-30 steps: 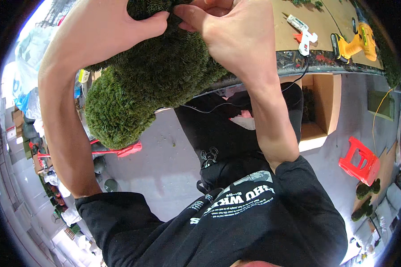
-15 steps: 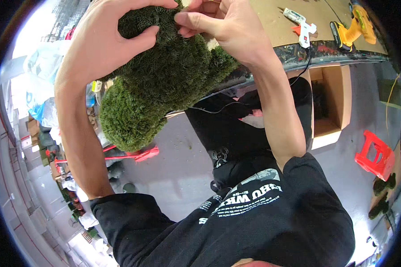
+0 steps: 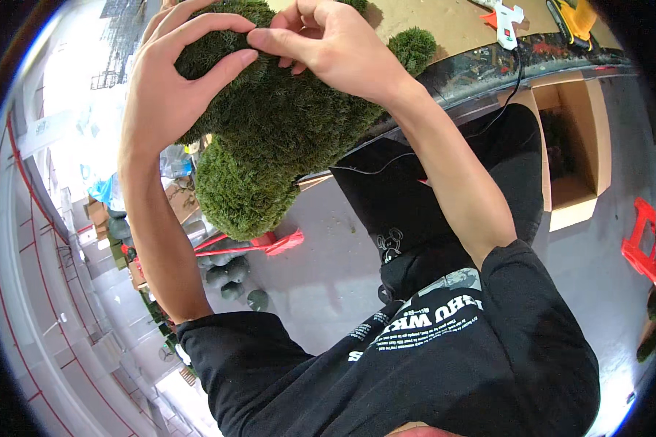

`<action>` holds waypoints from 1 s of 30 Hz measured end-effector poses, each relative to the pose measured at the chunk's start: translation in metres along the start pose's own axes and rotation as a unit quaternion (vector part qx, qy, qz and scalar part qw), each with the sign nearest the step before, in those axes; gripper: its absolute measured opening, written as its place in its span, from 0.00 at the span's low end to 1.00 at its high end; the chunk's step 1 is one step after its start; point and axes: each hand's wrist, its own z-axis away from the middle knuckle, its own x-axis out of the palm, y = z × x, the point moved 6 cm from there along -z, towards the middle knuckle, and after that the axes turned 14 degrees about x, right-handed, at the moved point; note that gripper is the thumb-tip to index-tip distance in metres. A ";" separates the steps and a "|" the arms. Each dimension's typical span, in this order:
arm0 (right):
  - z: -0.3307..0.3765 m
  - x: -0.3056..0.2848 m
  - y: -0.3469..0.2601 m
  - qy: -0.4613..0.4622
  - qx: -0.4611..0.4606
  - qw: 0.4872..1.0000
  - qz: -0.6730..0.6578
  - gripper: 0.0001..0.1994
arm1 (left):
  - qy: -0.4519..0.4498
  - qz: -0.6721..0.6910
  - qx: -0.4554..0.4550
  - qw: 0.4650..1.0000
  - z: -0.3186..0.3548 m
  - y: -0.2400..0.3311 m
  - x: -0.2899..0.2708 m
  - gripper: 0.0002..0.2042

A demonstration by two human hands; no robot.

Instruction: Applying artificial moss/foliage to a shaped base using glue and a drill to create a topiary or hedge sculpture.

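Observation:
A bushy figure of dark green artificial foliage (image 3: 291, 120) stands at the table's edge, with a lighter rounded lobe (image 3: 244, 193) hanging past it. My left hand (image 3: 160, 95) curves around the upper part, fingers over the top and thumb pressed to the near side. Close beside those fingertips, my right hand (image 3: 335, 54) pinches at the foliage with thumb and curled fingers. Whatever lies in that pinch is too small or too hidden to make out. Another round green tuft (image 3: 412, 51) shows to the right of my right wrist.
On the brown table covering (image 3: 459, 25) lie a white glue gun (image 3: 508, 29) with an orange trigger and a yellow power tool (image 3: 574, 23). A dark cable hangs over the edge. Below are an open cardboard box (image 3: 594, 138), a red plastic stool (image 3: 640, 244) and another red object (image 3: 284, 243).
My right hand has come closer to my left fingertips, and its fingers have curled in more. The whole view has shifted, so the table tools sit higher in the picture.

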 end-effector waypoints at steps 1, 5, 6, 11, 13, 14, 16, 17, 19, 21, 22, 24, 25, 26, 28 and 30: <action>-0.001 0.002 -0.001 -0.003 0.000 1.000 0.023 0.13 | -0.006 -0.014 0.030 0.999 0.000 -0.001 0.001 0.16; -0.005 -0.001 0.006 0.001 -0.010 0.999 0.030 0.14 | -0.019 -0.008 0.029 0.999 0.002 -0.005 0.003 0.14; -0.005 -0.004 0.006 0.006 -0.018 0.999 0.032 0.14 | -0.015 -0.002 0.026 1.000 0.001 -0.006 0.003 0.14; -0.003 0.000 0.001 0.023 -0.020 0.999 0.043 0.13 | -0.019 0.004 0.012 1.000 0.003 -0.006 0.002 0.14; 0.000 -0.003 -0.001 0.041 -0.020 0.997 0.064 0.12 | -0.016 -0.004 0.027 0.999 0.001 -0.007 0.006 0.15; 0.001 -0.004 -0.002 0.051 -0.020 0.996 0.064 0.12 | -0.017 -0.003 0.028 0.999 0.000 -0.007 0.007 0.15; 0.002 -0.001 -0.002 0.057 -0.020 0.996 0.059 0.11 | -0.008 -0.008 0.012 1.000 0.002 -0.006 0.005 0.14; 0.003 0.001 -0.005 0.070 -0.047 0.994 0.070 0.11 | -0.013 -0.011 0.009 1.000 0.003 -0.004 0.004 0.14; 0.005 0.003 -0.008 0.084 -0.073 0.990 0.081 0.11 | 0.008 -0.006 -0.038 0.999 0.005 -0.007 0.004 0.13; 0.005 0.001 -0.009 0.088 -0.062 0.989 0.104 0.11 | 0.005 -0.012 -0.022 1.000 0.005 -0.009 0.005 0.12; 0.005 0.000 -0.010 0.089 -0.061 0.989 0.105 0.11 | 0.004 -0.018 -0.004 1.000 0.005 -0.009 0.005 0.12; 0.004 -0.001 -0.007 0.061 -0.003 0.996 0.071 0.12 | 0.004 -0.004 -0.002 1.000 0.005 -0.011 0.006 0.12; 0.005 -0.002 -0.010 0.062 -0.003 0.996 0.071 0.12 | 0.003 0.008 0.000 1.000 0.005 -0.012 0.006 0.12; 0.007 -0.001 -0.012 0.056 0.014 0.996 0.072 0.12 | 0.002 0.008 0.000 1.000 0.006 -0.013 0.006 0.12; 0.005 0.000 -0.009 0.050 0.030 0.996 0.072 0.13 | 0.005 0.013 0.002 1.000 0.006 -0.014 0.005 0.12; 0.002 -0.001 -0.008 0.072 -0.036 0.993 0.081 0.13 | 0.004 0.011 0.006 1.000 0.004 -0.013 0.005 0.12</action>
